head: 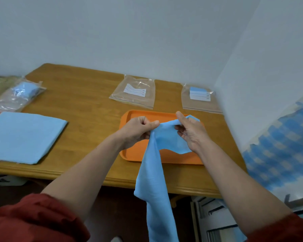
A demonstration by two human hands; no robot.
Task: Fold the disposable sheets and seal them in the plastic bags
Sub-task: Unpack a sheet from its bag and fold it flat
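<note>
A light blue disposable sheet [155,186] hangs from both my hands above the orange tray [135,154] and drapes down past the table's front edge. My left hand [138,131] pinches its top edge, and my right hand [191,132] grips the same edge a little to the right. A stack of folded blue sheets [23,137] lies flat at the table's left. Two clear plastic bags with white labels lie behind the tray: one in the middle [134,91], one at the right [198,97]. A third bag [19,94] at the far left holds a folded blue sheet.
The wooden table [87,105] stands against a pale wall, with a second wall close on the right. A blue checked cloth [280,154] lies at the right beyond the table. Dark floor and a white frame show below the front edge.
</note>
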